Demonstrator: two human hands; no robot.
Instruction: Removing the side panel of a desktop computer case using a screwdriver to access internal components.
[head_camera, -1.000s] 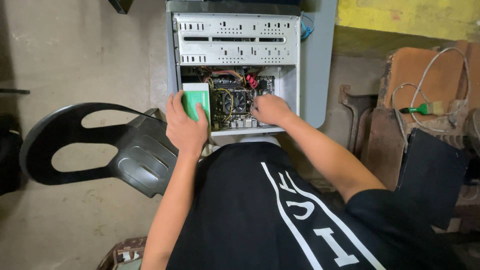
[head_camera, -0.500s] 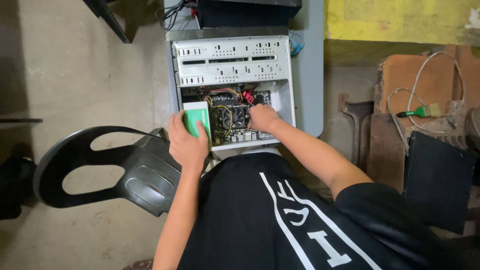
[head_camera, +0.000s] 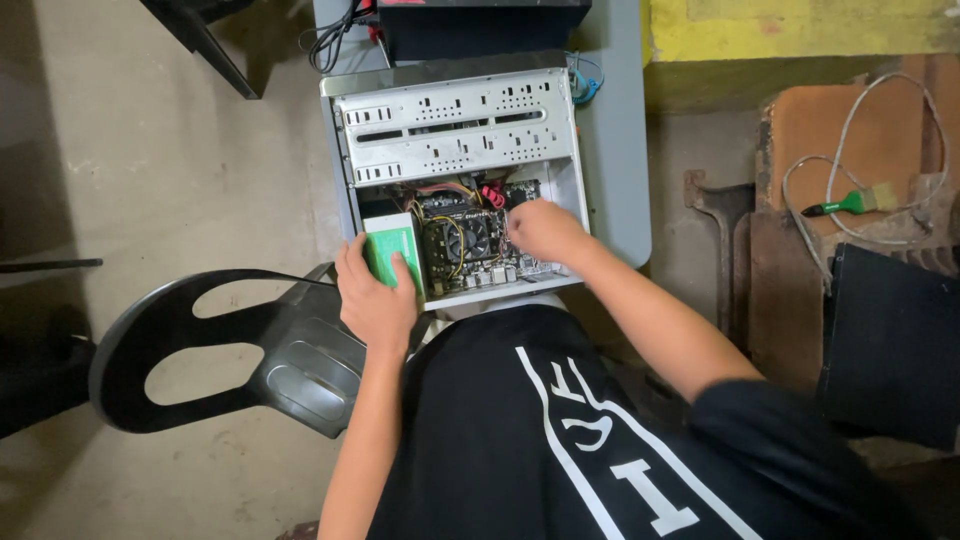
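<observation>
An open desktop computer case lies on its side in front of me, its motherboard with a dark fan and several coloured cables exposed. My left hand rests on a green-labelled box-shaped unit at the case's lower left corner, fingers curled over its edge. My right hand reaches into the case at the right side of the motherboard, fingertips hidden among the parts. I cannot tell whether it grips anything.
A black plastic chair lies tipped on the concrete floor at left. A grey panel lies under the case. At right lie a green-handled brush, a grey cable loop, brown boards and a black flat panel.
The view has shifted, so the case sits lower in frame. My left hand stays on the green-labelled unit. My right hand has stayed at the right side of the motherboard.
</observation>
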